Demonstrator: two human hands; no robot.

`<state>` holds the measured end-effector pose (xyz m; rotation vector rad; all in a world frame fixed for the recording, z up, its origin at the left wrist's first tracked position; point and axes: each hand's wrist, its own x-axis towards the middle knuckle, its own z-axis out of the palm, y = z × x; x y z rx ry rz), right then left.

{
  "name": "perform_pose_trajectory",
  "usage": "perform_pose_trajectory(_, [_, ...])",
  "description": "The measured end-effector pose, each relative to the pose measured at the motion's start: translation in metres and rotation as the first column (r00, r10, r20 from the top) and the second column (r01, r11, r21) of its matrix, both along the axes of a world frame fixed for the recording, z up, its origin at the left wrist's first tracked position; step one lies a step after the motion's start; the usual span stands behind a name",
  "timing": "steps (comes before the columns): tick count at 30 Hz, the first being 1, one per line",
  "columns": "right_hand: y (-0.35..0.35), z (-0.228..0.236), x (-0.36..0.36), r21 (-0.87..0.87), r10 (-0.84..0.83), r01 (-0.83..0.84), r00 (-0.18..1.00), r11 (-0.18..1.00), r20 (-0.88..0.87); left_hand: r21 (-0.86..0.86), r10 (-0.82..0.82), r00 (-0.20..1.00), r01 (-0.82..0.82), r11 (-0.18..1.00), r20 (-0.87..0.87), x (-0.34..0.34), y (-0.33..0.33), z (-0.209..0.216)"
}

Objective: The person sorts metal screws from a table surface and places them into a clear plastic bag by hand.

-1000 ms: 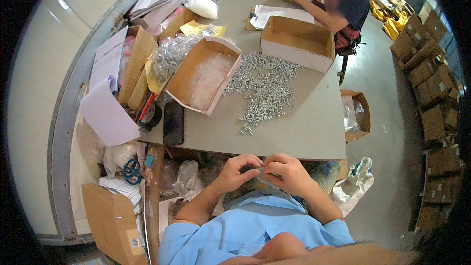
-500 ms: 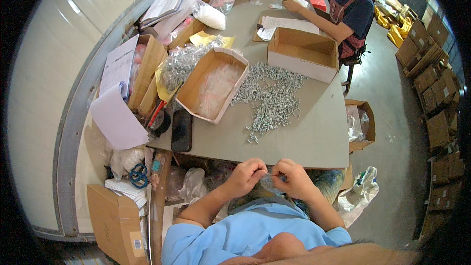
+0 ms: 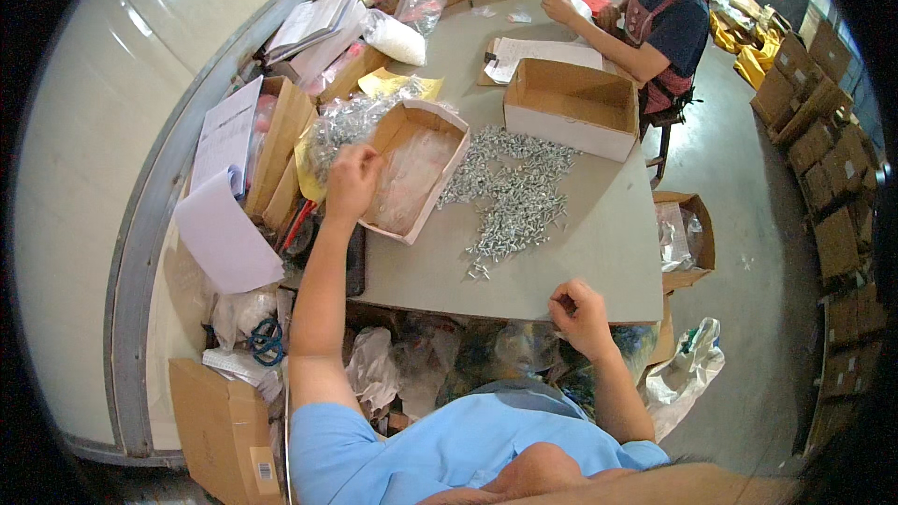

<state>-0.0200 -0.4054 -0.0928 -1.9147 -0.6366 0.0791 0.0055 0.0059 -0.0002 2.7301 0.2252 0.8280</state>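
Note:
My left hand (image 3: 353, 183) is stretched out over the left wall of an open cardboard box (image 3: 451, 173), fingers drawn together. Whatever they may hold is too small to tell. Clear plastic bags (image 3: 407, 173) lie inside that box. Just beyond the hand is a plastic bag filled with metal screws (image 3: 339, 126). My right hand (image 3: 584, 320) is curled at the table's front edge, thumb against fingers; its contents are hidden. A loose pile of small silver screws (image 3: 519, 201) spreads over the table between the two boxes.
An emptied-looking white-sided box (image 3: 571, 136) stands behind the screws. A clipboard with paper (image 3: 543, 56) lies farther back, near a seated co-worker (image 3: 669, 37). Papers (image 3: 224, 234) and cartons crowd the left side. A phone (image 3: 355, 262) lies partly under my left forearm.
My hands were together at the table's front edge, pinching a small clear bag. Now they are apart: the left has reached forward to the box, the right has shifted slightly right.

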Motion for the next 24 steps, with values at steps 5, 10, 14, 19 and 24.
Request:
perform_pose_trajectory(5, [-0.002,0.008,0.001,-0.060,0.070,-0.073,0.996,0.995,-0.047,0.232,-0.013,0.828,0.172,0.957,-0.560,0.014,0.055,-0.062])
perform_pose_trajectory(10, [0.002,0.004,0.029,-0.235,0.013,-0.014,1.000,0.972,-0.004,0.134,0.145,0.741,-0.075,0.988,-0.656,0.021,0.020,-0.029])
perform_pose_trajectory(14, [0.033,0.009,0.059,-0.560,-0.058,0.222,0.954,0.798,0.295,0.053,0.041,0.893,-0.020,0.998,-0.447,0.006,0.021,-0.014])
perform_pose_trajectory(19, [0.077,-0.006,0.063,-0.695,0.154,0.032,0.967,0.718,0.204,-0.075,-0.018,0.967,-0.001,0.997,-0.253,-0.002,0.004,-0.006])
perform_pose_trajectory(24, [0.060,0.005,0.026,-0.751,0.310,-0.072,0.933,0.656,0.182,-0.075,-0.192,0.972,0.204,0.976,0.138,-0.033,-0.033,0.000])
